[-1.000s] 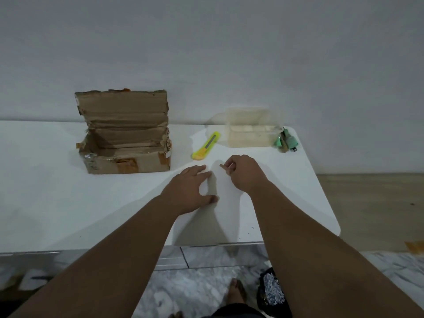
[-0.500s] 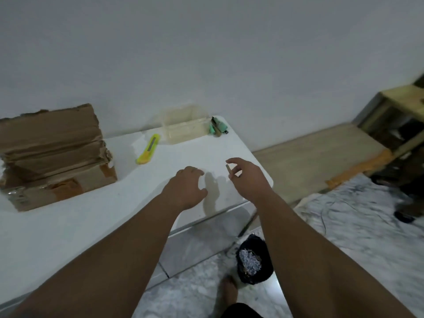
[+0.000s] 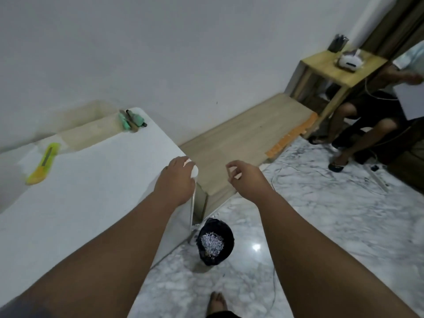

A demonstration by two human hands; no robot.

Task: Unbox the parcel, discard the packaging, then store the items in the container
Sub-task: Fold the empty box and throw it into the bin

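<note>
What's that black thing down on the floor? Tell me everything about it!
It is a small black bin, round, and it looks soft like a bag. It stands upright and open on the marble floor, beside the corner of the white table. Inside lies a heap of pale shredded bits, maybe paper. Neither hand touches it: the right hand hangs in the air above, pinched on something too small to tell, and the left hand rests at the table's corner.
</note>
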